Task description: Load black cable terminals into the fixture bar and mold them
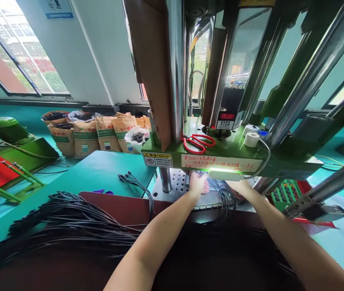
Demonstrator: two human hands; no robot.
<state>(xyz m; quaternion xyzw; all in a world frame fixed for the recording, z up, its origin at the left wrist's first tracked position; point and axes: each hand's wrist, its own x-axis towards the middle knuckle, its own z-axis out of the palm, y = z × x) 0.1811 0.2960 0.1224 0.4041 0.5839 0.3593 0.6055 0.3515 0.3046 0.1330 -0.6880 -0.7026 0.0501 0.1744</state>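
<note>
Both arms reach under the green press plate (290, 167). My left hand (198, 184) is beside the metal mold (211, 199), left of a bundle of black cables (222, 192); its fingers are partly hidden and blurred. My right hand (240, 186) is at the right of that bundle, mostly hidden beneath the lit lamp (224, 175). What either hand holds cannot be made out. The cables hang over the front edge of the mold.
A large pile of black cables (77, 222) lies at the left, with a smaller bunch (134, 181) behind it. Red scissors (197, 143) and tape rolls (251, 138) rest on the press plate. Paper sacks (85, 137) stand by the wall. A green button panel (287, 192) is at the right.
</note>
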